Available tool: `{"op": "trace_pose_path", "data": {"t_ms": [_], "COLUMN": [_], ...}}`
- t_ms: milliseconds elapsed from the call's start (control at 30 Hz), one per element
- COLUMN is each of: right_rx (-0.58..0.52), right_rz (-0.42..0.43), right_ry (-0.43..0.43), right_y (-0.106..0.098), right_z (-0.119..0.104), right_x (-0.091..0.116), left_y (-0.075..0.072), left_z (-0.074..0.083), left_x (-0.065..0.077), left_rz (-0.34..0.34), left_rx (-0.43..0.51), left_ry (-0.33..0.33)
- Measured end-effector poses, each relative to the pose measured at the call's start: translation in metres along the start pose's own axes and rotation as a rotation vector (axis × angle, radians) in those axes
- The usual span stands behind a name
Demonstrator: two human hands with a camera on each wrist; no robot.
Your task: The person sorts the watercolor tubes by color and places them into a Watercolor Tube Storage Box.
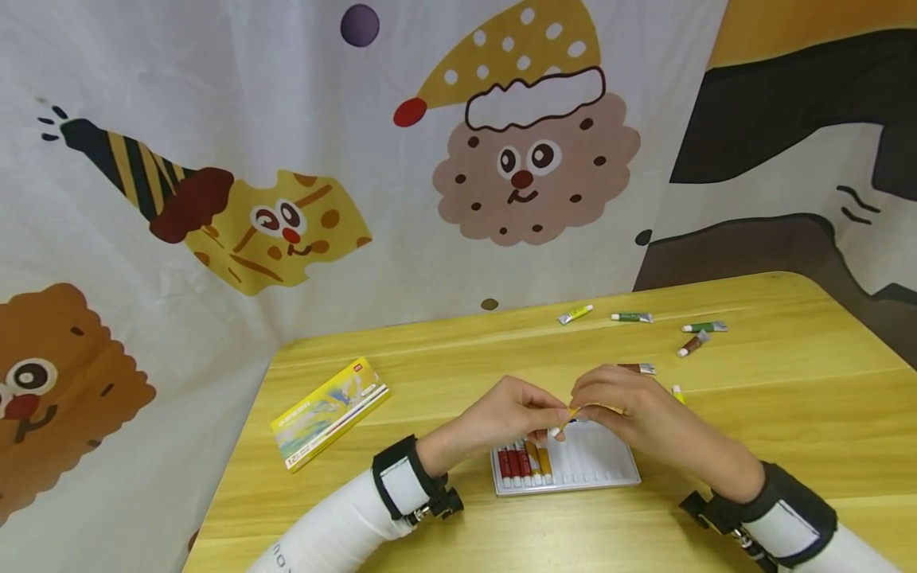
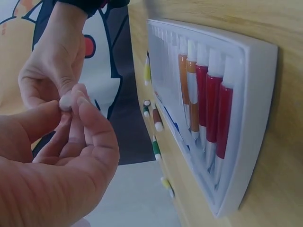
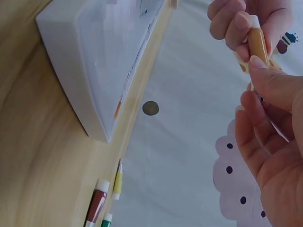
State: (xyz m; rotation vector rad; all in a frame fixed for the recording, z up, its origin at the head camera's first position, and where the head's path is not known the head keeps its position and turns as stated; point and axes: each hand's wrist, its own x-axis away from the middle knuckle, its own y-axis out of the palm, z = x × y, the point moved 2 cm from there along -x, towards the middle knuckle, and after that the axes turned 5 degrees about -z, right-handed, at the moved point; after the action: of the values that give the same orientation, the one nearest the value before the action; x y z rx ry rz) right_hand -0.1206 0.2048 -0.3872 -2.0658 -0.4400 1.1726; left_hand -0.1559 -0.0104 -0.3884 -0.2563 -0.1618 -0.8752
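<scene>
My left hand and right hand meet above a white plastic tray. Between them is a small yellow-orange paint tube with a white cap. The left fingertips pinch it by the cap end, while the right thumb and fingers pinch its tail end. In the left wrist view, mostly the white cap shows and fingers hide the rest. Three red paint tubes and two orange paint tubes lie side by side in the tray's left slots, caps toward me.
A yellow paint box lies on the table to the left. Loose tubes lie scattered behind and right of the tray: yellow, green, another green and brown among them. A printed curtain hangs behind the table.
</scene>
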Motion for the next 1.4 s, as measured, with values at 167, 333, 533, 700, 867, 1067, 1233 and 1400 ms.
{"op": "trace_pose_path", "data": {"t_ms": [167, 333, 533, 700, 867, 1067, 1233, 1400], "right_rx": [0.052, 0.151, 0.126, 0.049, 0.030, -0.006, -0.036, -0.054], "right_rz": [-0.022, -0.133, -0.404, -0.582, -0.635, -0.665, -0.667, -0.667], "right_ry": [0.118, 0.383, 0.642, 0.729, 0.738, 0.754, 0.753, 0.741], "right_y": [-0.003, -0.012, -0.016, -0.011, -0.006, -0.002, -0.002, 0.000], "right_z": [-0.003, 0.002, 0.016, 0.023, 0.025, 0.027, 0.026, 0.027], "right_x": [0.002, 0.006, 0.016, 0.030, 0.038, 0.041, 0.041, 0.041], "left_y": [0.000, 0.004, 0.008, 0.011, 0.013, 0.015, 0.017, 0.020], "left_z": [-0.003, -0.006, -0.010, -0.013, -0.017, -0.023, -0.022, -0.026], "left_x": [0.000, 0.003, 0.006, 0.008, 0.008, 0.007, 0.003, -0.002], "left_rz": [0.006, 0.062, 0.110, 0.134, 0.141, 0.109, 0.089, 0.060], "left_rx": [-0.007, 0.015, 0.049, 0.035, -0.051, -0.174, -0.250, -0.304], "left_ry": [-0.025, -0.021, -0.029, -0.076, -0.093, -0.097, -0.145, -0.182]}}
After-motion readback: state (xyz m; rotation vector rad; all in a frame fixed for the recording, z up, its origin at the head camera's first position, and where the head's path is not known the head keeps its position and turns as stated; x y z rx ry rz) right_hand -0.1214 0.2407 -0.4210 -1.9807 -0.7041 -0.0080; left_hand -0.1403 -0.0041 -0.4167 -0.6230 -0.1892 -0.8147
